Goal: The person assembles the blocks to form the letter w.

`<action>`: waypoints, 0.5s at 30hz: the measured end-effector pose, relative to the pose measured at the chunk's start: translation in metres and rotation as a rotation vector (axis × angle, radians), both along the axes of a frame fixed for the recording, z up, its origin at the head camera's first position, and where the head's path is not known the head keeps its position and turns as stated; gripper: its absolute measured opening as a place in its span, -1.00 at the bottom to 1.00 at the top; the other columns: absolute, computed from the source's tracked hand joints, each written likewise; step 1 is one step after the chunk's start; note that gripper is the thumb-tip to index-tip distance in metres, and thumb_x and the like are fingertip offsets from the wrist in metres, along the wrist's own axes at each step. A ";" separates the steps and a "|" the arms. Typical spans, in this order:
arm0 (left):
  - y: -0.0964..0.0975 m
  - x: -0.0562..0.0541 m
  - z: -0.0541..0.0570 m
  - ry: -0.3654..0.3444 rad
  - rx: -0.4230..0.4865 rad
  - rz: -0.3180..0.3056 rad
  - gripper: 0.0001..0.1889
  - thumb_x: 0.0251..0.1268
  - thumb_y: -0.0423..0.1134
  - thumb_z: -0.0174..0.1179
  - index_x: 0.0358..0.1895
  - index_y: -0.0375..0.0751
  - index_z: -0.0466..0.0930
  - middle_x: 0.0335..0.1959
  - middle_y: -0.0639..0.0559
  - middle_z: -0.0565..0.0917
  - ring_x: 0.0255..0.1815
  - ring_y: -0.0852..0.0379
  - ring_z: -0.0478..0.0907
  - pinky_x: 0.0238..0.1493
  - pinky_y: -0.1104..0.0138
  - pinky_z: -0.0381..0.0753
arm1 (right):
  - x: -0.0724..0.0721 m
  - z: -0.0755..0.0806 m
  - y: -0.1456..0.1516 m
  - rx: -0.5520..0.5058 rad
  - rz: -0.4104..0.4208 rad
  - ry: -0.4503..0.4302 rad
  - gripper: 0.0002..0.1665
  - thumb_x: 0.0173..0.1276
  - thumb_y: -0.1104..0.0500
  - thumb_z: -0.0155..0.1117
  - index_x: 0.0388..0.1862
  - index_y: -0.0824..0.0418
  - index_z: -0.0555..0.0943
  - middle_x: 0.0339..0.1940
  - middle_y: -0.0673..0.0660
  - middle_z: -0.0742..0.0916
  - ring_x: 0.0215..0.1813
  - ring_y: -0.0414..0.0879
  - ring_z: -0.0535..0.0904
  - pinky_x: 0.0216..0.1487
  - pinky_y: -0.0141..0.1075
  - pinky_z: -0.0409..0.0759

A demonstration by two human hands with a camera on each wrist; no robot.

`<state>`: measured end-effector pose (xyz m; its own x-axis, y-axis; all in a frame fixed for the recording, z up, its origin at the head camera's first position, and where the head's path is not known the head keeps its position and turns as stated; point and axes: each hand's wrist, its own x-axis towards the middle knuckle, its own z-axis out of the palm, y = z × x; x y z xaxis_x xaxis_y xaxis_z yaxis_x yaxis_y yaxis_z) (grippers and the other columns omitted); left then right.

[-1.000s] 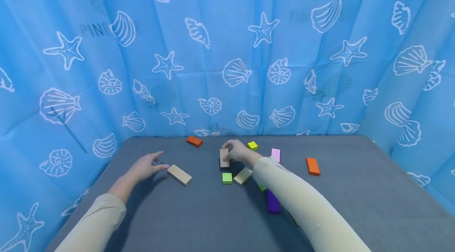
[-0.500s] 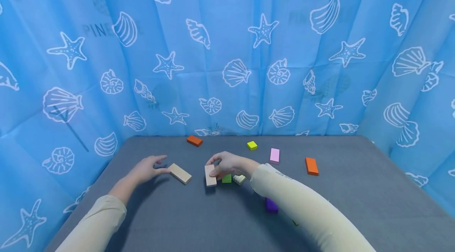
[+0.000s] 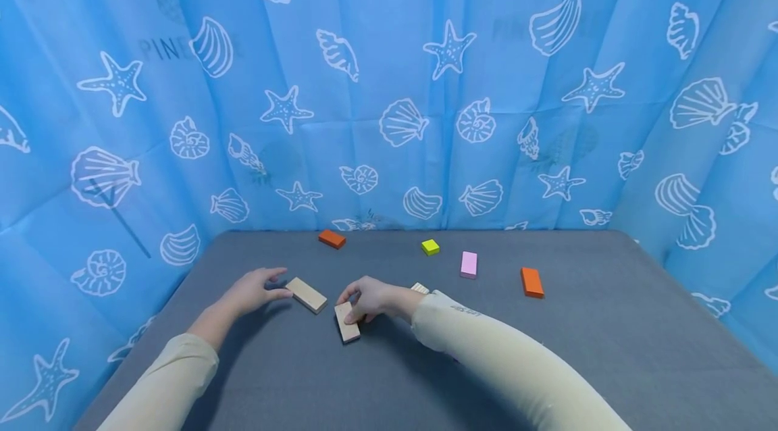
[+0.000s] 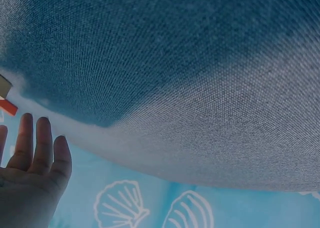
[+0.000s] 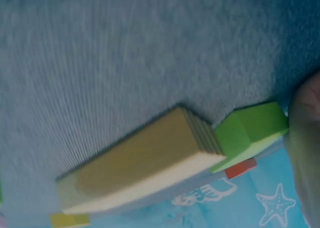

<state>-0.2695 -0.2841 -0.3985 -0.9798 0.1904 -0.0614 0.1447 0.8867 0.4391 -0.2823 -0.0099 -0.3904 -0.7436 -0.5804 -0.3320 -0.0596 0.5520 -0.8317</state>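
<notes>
In the head view my right hand [image 3: 371, 298] pinches a plain wooden block [image 3: 348, 323], thumb on its top face, low over the grey cloth. A second plain wooden block [image 3: 306, 295] lies flat to the left of it. My left hand [image 3: 252, 290] is beside that block, fingers loosely extended and thumb tip right at its near-left end. The left wrist view shows the left hand [image 4: 37, 163] with straight fingers. In the right wrist view, only a piece of the right hand [image 5: 307, 128] appears, near a green block [image 5: 252, 130] and a grooved wooden block [image 5: 140, 158].
Along the back lie a red-orange block [image 3: 331, 238], a yellow block [image 3: 430, 247] and a pink block [image 3: 469, 265]. An orange block [image 3: 531, 282] lies farther right. The right sleeve covers part of the table. A blue shell-print curtain [image 3: 389, 93] stands behind the table.
My right hand has carried the wooden block left and toward me, past the green block, which the hand now hides in the head view. The left hand has barely moved.
</notes>
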 end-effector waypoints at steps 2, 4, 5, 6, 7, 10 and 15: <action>0.001 -0.001 0.000 -0.004 -0.004 0.002 -0.22 0.25 0.09 0.27 0.36 -0.40 0.33 0.11 -0.41 0.52 0.21 -0.42 0.36 0.15 -0.21 0.33 | 0.000 0.000 -0.001 0.017 0.011 0.018 -0.73 0.23 0.39 0.38 -0.09 0.21 0.69 -0.22 0.07 0.63 -0.28 -0.11 0.49 -0.28 -0.24 0.54; 0.003 -0.001 -0.001 -0.006 -0.011 -0.001 -0.22 0.25 0.10 0.27 0.36 -0.41 0.33 0.11 -0.42 0.52 0.21 -0.42 0.36 0.15 -0.21 0.33 | 0.000 -0.001 0.000 0.024 0.016 0.014 -0.73 0.24 0.39 0.37 -0.08 0.23 0.68 -0.18 0.09 0.64 -0.27 -0.11 0.50 -0.25 -0.23 0.56; 0.003 -0.001 -0.001 -0.009 -0.014 -0.003 -0.21 0.25 0.11 0.27 0.36 -0.42 0.32 0.11 -0.42 0.52 0.21 -0.42 0.36 0.15 -0.20 0.33 | -0.001 -0.001 0.000 0.022 0.014 0.001 -0.73 0.24 0.38 0.37 -0.06 0.23 0.68 -0.15 0.09 0.63 -0.27 -0.11 0.51 -0.23 -0.22 0.57; 0.004 -0.002 -0.001 -0.011 -0.017 -0.005 -0.20 0.25 0.12 0.27 0.36 -0.43 0.31 0.11 -0.42 0.52 0.21 -0.42 0.37 0.16 -0.20 0.33 | -0.002 -0.001 0.001 0.021 0.009 -0.012 -0.71 0.25 0.38 0.37 -0.04 0.24 0.67 -0.15 0.12 0.64 -0.27 -0.10 0.52 -0.21 -0.21 0.58; 0.005 -0.002 -0.001 -0.015 -0.022 -0.007 -0.18 0.25 0.13 0.26 0.37 -0.44 0.31 0.11 -0.42 0.52 0.21 -0.42 0.37 0.16 -0.19 0.34 | -0.003 -0.001 0.002 0.023 0.003 -0.025 -0.69 0.25 0.37 0.37 -0.01 0.23 0.66 -0.15 0.14 0.65 -0.28 -0.09 0.53 -0.19 -0.20 0.59; 0.007 -0.001 -0.002 -0.033 -0.035 0.002 -0.13 0.23 0.18 0.26 0.37 -0.47 0.28 0.13 -0.44 0.50 0.22 -0.42 0.36 0.17 -0.19 0.33 | -0.005 0.000 0.006 0.017 -0.024 -0.067 -0.63 0.26 0.36 0.36 0.06 0.24 0.64 -0.22 0.16 0.65 -0.31 -0.08 0.54 -0.18 -0.18 0.61; 0.014 0.000 -0.001 -0.055 -0.082 0.028 -0.02 0.18 0.29 0.23 0.39 -0.50 0.22 0.26 -0.57 0.33 0.30 -0.50 0.22 0.21 -0.24 0.24 | -0.006 -0.001 0.009 0.017 -0.032 -0.061 -0.62 0.25 0.37 0.37 0.07 0.25 0.64 -0.37 0.13 0.63 -0.38 -0.09 0.53 -0.25 -0.23 0.62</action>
<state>-0.2692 -0.2704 -0.3997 -0.9793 0.1554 -0.1296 0.0974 0.9233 0.3715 -0.2887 -0.0006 -0.3917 -0.7395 -0.5508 -0.3869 0.0090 0.5666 -0.8239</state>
